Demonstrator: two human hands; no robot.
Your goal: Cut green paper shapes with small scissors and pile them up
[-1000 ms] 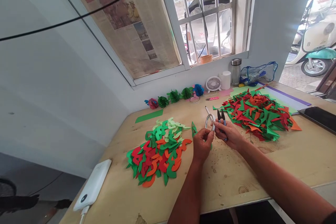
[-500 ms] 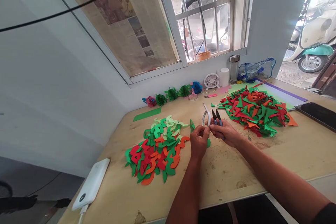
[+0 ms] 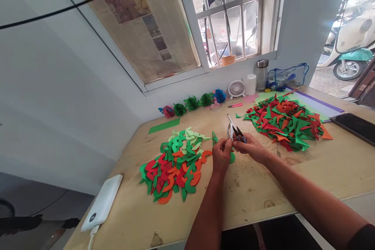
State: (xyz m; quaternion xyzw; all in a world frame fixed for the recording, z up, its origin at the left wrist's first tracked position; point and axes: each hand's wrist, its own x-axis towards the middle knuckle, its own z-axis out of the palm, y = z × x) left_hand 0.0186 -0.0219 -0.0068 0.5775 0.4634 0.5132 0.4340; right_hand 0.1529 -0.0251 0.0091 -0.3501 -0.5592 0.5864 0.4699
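- Leaning in toward the tape roll (image 3: 229, 130), the black blades of the scissors (image 3: 240, 136) have come closer to its rim in the head view, so ring and tool now share one working spot.
- The left hand (image 3: 222, 153) pinches the roll's lower edge between thumb and fingers, holding it upright above the wooden table (image 3: 123, 215).
- The right hand (image 3: 251, 147) is closed around the scissors' handles, its thumb reaching beside the roll; whether the blades touch the tape is probably too small to settle.
- The roll is a thin, pale, smooth ring, seen nearly edge-on.
- Left of the hands, curved, wavy paper pieces (image 3: 172, 170) lie heaped in green, red and orange; to the right, sharp, angular scraps (image 3: 290, 125) form a crisper mound.
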